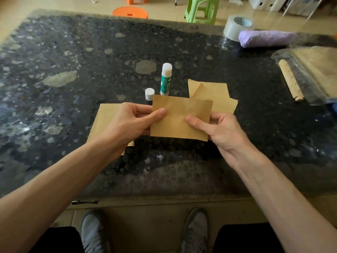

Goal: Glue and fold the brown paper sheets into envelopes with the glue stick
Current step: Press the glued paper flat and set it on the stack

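A person holds a folded brown paper sheet [179, 118] just above a dark speckled table [73, 61], long axis running left to right. The left hand [131, 123] pinches its left edge, the right hand [217, 128] its right edge, thumbs on top. The uncapped glue stick [165, 79] stands upright just beyond the sheet, nearer the left hand, its cap [149, 94] beside it. More brown sheets [217, 92] lie behind, toward the right.
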Motion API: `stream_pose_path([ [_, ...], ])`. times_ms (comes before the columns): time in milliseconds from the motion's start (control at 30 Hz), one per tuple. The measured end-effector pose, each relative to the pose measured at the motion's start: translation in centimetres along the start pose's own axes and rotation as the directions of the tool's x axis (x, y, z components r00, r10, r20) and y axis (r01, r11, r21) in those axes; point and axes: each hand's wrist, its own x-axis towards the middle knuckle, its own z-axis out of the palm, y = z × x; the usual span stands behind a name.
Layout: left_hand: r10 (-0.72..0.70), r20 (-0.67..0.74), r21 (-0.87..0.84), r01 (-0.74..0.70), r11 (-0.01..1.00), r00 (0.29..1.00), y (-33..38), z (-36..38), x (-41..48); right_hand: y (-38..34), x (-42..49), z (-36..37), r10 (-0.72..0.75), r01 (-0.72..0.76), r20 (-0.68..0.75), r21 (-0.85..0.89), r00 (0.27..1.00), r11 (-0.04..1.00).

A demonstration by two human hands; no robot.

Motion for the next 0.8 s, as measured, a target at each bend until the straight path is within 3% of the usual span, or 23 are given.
stream_pose_path([
  [367,-0.024,0.048,-0.028,0.025,0.999,0.999,-0.2,0.7,-0.4,0.2,-0.3,0.7,-0.043,0.043,0.014,-0.009,0.999,0.999],
  [567,-0.013,0.018,0.045,0.012,0.999,1.000,-1.0,0.9,-0.3,0.4,-0.8,1.3,-0.081,0.079,0.088,0.022,0.993,0.997],
  [800,-0.027,0.065,0.000,0.027,1.000,0.997,-0.5,0.8,-0.3,0.3,-0.6,1.0,-0.090,0.090,0.016,0.040,0.996,0.995],
])
